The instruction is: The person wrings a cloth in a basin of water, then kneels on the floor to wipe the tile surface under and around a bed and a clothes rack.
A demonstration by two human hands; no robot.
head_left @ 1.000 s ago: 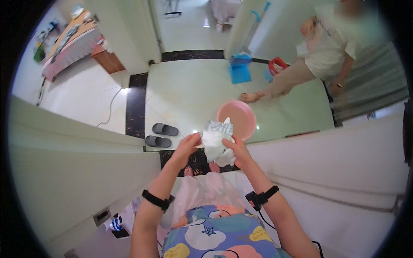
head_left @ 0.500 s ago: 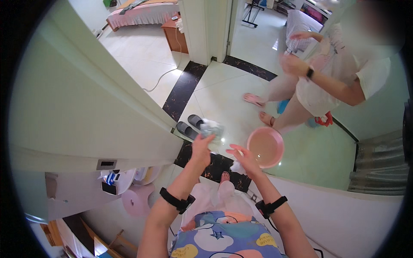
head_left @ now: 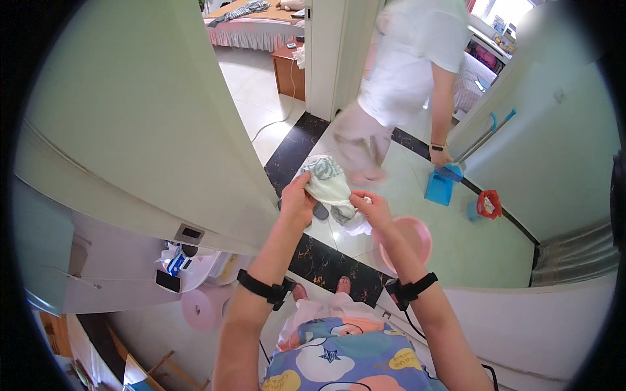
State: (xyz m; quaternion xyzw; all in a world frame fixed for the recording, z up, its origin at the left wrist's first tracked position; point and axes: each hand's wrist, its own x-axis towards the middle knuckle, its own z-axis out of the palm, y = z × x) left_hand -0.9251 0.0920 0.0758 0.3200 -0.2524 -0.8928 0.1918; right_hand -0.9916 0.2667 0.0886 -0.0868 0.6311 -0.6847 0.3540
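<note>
Between my hands stretches a white cloth (head_left: 329, 188) with a grey pattern at its upper end and a grey patch lower down; it could be a small garment or a sock. My left hand (head_left: 298, 201) grips its left side, thumb on top. My right hand (head_left: 373, 210) pinches the right side between thumb and fingers. More white fabric (head_left: 358, 225) hangs below my right hand; whether it belongs to the same piece I cannot tell. A pink basin (head_left: 417, 236) stands on the floor just beyond my right forearm, which partly covers it.
A person in a white top (head_left: 414, 65), blurred, bends with one hand at a blue dustpan (head_left: 440, 188). A small bin with a red bag (head_left: 489, 204) stands by the right wall. Grey slippers (head_left: 320, 211) lie partly hidden behind the cloth. A door (head_left: 150, 130) fills the left.
My right hand has taken hold of the cloth, which is now spread between both hands. The other person has turned, moved left and reached down to the dustpan.
</note>
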